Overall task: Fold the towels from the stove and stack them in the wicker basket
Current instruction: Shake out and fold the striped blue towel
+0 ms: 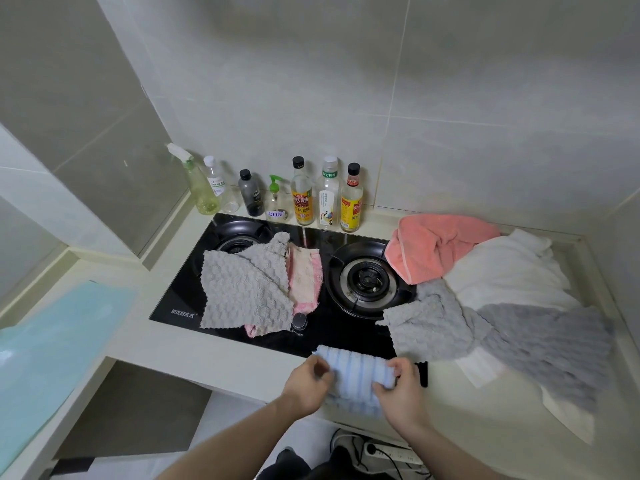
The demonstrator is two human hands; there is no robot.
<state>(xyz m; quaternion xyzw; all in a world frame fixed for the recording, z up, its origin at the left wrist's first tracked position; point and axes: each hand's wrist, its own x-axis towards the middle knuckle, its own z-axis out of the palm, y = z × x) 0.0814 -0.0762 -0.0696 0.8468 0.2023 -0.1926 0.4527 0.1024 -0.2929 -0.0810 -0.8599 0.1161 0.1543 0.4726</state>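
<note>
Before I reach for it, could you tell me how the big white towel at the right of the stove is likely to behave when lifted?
The white towel will probably go floppy and sag, as it already lies in soft folds. A grey cloth lies over its near part and would likely be dragged along. Its size suggests it needs two hands.

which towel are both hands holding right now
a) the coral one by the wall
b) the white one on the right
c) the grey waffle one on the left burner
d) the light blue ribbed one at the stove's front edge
d: the left hand and right hand each pinch a side of the light blue ribbed towel at the front edge of the stove.
</note>
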